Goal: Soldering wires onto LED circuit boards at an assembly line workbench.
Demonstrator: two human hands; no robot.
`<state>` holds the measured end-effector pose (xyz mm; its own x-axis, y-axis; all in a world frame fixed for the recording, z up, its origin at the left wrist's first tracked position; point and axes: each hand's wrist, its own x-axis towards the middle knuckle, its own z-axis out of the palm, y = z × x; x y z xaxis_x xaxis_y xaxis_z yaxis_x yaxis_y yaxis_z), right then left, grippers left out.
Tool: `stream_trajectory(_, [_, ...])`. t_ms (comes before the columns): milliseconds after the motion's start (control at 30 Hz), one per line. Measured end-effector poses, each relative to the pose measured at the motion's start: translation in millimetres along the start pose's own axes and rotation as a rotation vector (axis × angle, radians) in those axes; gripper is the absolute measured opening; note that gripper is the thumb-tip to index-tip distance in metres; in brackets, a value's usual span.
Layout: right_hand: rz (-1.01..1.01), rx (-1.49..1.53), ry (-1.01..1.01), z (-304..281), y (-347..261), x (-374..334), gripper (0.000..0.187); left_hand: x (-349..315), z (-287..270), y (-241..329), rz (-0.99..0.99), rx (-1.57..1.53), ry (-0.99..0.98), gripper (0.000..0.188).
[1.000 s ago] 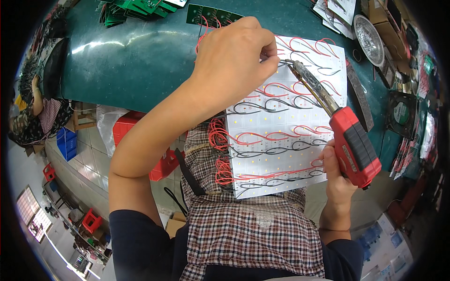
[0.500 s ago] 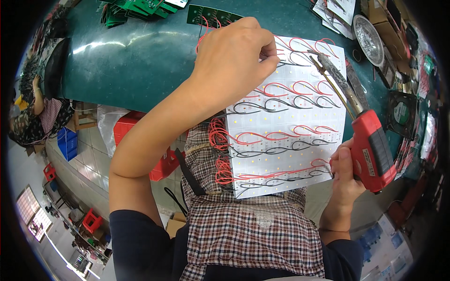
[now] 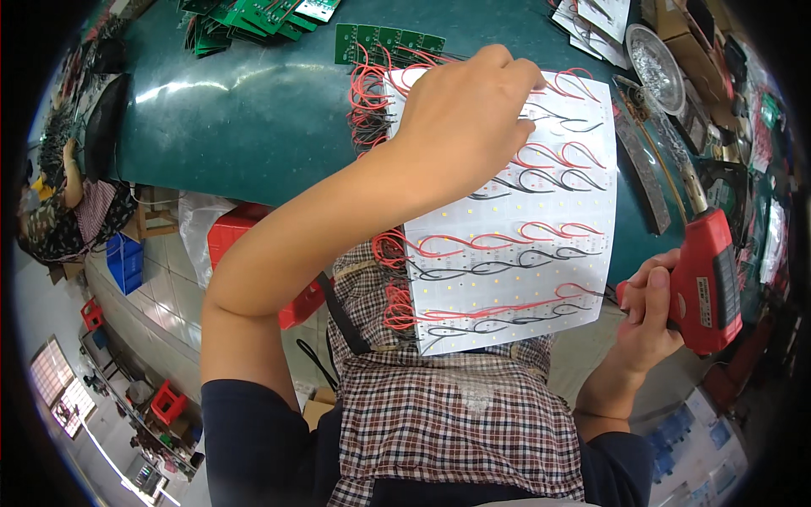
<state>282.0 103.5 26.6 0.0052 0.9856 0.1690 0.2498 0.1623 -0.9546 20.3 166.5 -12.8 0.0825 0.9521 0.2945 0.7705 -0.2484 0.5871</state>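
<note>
1. Landmark: white panel [image 3: 524, 207], yellow dots, rows of red wires [image 3: 448, 242] and black wires [image 3: 541, 182] looped across.
2. Left hand [image 3: 473, 118] over panel's upper part; wire grip unclear, fingertips partly hidden.
3. Right hand [image 3: 650, 317] grips red soldering gun [image 3: 714, 279], right of panel.
4. Grey bar [image 3: 640, 173] just right of panel.
5. Green boards [image 3: 389, 44] on worktop [image 3: 228, 127], beyond panel's top-left corner.

We have drawn the soldering gun [image 3: 711, 275] off the white panel [image 3: 528, 209].
Our right hand [image 3: 649, 325] has carried it rightward, its tip leaving the wires for a spot near the round metal dish [image 3: 655, 69]; our left hand [image 3: 473, 110] has shifted right too, uncovering more of the green boards [image 3: 387, 42] and the red-and-black wire bundle [image 3: 370, 95].
</note>
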Motion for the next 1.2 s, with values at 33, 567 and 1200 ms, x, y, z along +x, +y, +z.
stream_trajectory(33, [-0.001,0.002,0.002,-1.0,0.0,0.4,0.023,0.7,0.0,0.5,0.023,0.012,-0.005,0.023])
stream_trajectory(567, [0.046,0.039,0.057,2.6,-6.2,2.3,0.026,25.4,-53.0,-36.1,0.212,0.374,0.062,0.009])
stream_trajectory(1200, [0.06,0.078,0.05,-2.4,-2.9,4.7,0.027,60.5,-68.3,-51.2,0.248,0.546,-0.422,0.008])
